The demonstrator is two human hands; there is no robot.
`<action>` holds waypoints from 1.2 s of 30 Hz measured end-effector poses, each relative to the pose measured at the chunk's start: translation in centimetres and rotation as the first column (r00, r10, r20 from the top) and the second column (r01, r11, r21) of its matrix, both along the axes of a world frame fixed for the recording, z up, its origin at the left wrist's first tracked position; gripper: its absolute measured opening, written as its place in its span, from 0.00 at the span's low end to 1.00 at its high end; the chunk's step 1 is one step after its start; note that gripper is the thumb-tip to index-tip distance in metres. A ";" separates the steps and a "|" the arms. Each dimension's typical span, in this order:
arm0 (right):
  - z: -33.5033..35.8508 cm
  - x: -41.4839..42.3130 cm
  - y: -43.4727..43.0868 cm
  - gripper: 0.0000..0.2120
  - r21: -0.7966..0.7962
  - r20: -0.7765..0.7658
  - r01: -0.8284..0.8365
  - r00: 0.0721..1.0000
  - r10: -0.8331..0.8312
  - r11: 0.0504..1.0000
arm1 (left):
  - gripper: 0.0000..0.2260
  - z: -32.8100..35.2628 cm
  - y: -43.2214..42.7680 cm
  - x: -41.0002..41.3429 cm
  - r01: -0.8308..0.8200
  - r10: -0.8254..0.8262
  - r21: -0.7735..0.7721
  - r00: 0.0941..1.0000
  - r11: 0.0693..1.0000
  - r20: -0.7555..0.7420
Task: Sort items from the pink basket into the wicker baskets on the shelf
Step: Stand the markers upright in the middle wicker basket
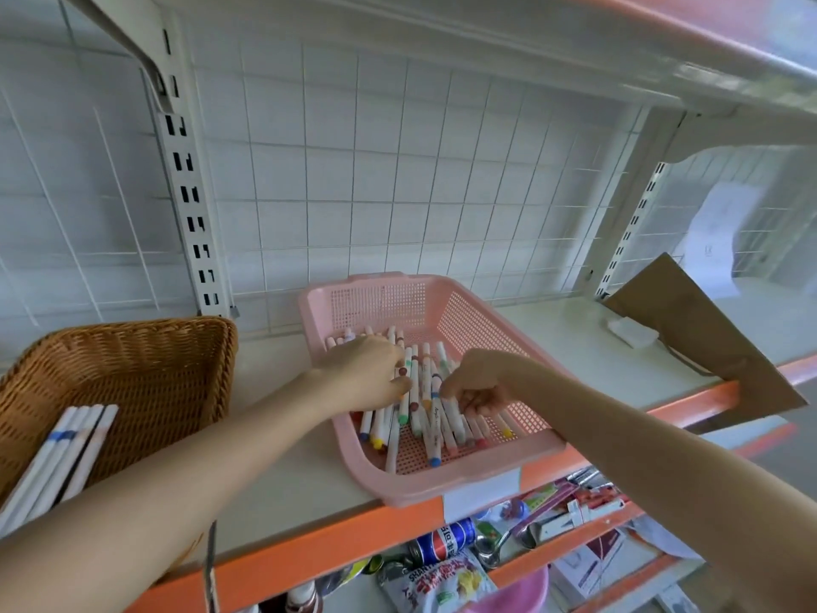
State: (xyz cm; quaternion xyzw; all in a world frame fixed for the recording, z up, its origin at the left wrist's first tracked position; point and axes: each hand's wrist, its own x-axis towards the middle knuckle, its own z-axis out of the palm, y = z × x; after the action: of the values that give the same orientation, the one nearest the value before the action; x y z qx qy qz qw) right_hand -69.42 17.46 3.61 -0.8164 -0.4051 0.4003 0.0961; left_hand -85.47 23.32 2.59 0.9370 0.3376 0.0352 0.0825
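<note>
**Both hands in the markers, basket close to the edge**

The pink basket (380, 303) sits mid-shelf (309, 475), its near corner right at the orange front edge. A wicker basket (146, 369) stands at its 9 o'clock, with white sticks (57, 462) already in it. The left hand (367, 373) has its grip closed, thumb towards fingers, round a few markers (424, 418). The right hand (477, 384) curls its fingers down among them; whether that grip holds any, I cannot tell.

A loose bundle could shed markers on the way to 9 o'clock. Raking towards 6 o'clock might drag the light basket off the edge onto the clutter below.

Down there, a blue can (446, 537) shows the Pepsi roundel, and a snack bag (437, 586) reads "SHANT…". The print on the markers is too small to read.
</note>
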 end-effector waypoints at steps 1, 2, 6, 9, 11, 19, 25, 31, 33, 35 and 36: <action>0.5 0.5 -0.2 0.09 0.054 -0.010 0.019 1.000 -0.018 0.998 | 0.15 0.1 0.0 0.2 -0.001 0.001 -0.016 1.000 1.000 -0.005; 0.9 1.0 -0.5 0.08 0.108 -0.016 0.034 0.999 -0.033 0.994 | 0.15 0.3 0.0 0.6 -0.001 0.000 -0.026 1.000 1.000 -0.008; 1.6 2.7 -2.1 0.07 0.308 0.073 0.058 0.994 -0.084 0.950 | 0.14 1.2 -0.5 3.2 0.030 -0.033 -0.049 0.998 0.998 -0.059; 1.2 3.3 -3.1 0.11 0.439 0.024 0.126 0.988 -0.152 0.890 | 0.20 1.1 -1.6 5.3 0.001 -0.037 -0.156 0.974 0.988 -0.223; 0.6 3.5 -3.5 0.12 0.504 -0.029 0.171 0.983 -0.181 0.847 | 0.19 0.7 -2.3 6.3 -0.053 -0.037 -0.226 0.926 0.973 -0.375; -0.1 3.8 -3.7 0.12 0.537 -0.053 0.187 0.981 -0.189 0.822 | 0.11 0.1 -2.0 7.1 -0.186 0.040 -0.407 0.939 0.894 -0.342; 0.6 3.3 -3.7 0.12 0.562 -0.080 0.218 0.974 -0.210 0.798 | 0.09 2.3 -1.2 4.9 -0.081 0.107 -0.488 0.994 0.869 0.025; 3.0 0.1 -2.4 0.08 0.604 -0.091 0.144 0.990 -0.112 0.784 | 0.06 4.2 -0.1 -0.3 -0.043 0.232 -0.471 0.907 0.881 0.351; 3.9 -1.9 -1.6 0.08 0.608 -0.102 0.113 0.993 -0.064 0.786 | 0.05 4.5 0.0 -2.4 -0.055 0.277 -0.470 0.865 0.881 0.419; 4.7 -4.1 -1.0 0.08 0.612 -0.127 0.092 0.992 -0.017 0.786 | 0.03 4.7 0.0 -4.6 -0.048 0.289 -0.455 0.830 0.889 0.477; 5.1 -5.3 -0.6 0.08 0.614 -0.138 0.083 0.990 0.003 0.785 | 0.03 4.9 0.0 -5.8 -0.051 0.289 -0.440 0.820 0.897 0.494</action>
State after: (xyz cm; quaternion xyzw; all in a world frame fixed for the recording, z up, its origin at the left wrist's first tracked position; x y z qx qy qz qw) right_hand -74.74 16.83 8.66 -0.7200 -0.4893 0.2962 0.3930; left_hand -91.28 23.28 7.45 0.8143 0.3836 0.2379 0.3650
